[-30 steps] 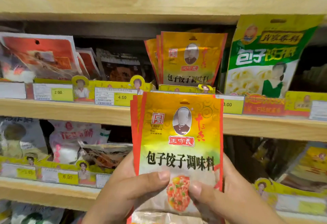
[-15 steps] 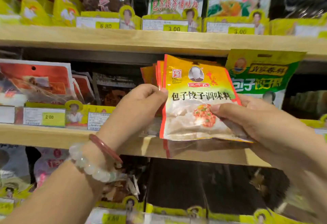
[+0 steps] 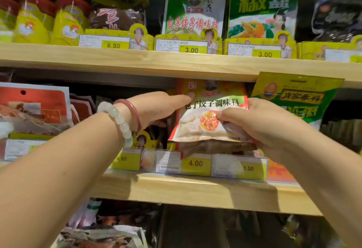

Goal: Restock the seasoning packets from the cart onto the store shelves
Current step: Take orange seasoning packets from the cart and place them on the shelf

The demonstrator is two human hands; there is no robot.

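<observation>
Sliding the seasoning packets (image 3: 210, 118) into their slot on the middle shelf (image 3: 176, 189), the right hand (image 3: 260, 128) grips their lower edge. The left hand (image 3: 158, 108) presses flat-fingered against their upper left. Next, likely, seat them upright, then let go.

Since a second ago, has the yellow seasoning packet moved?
Yes. The packet went up from below the middle shelf edge and in over the price tags.

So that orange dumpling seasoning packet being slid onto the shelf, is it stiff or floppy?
Probably floppy: the seasoning packet bends under the right hand, its lower part crumpled. Likely light, since fingers alone carry it. The glossy film may be slippery, perhaps why the left hand steadies its top.
</observation>
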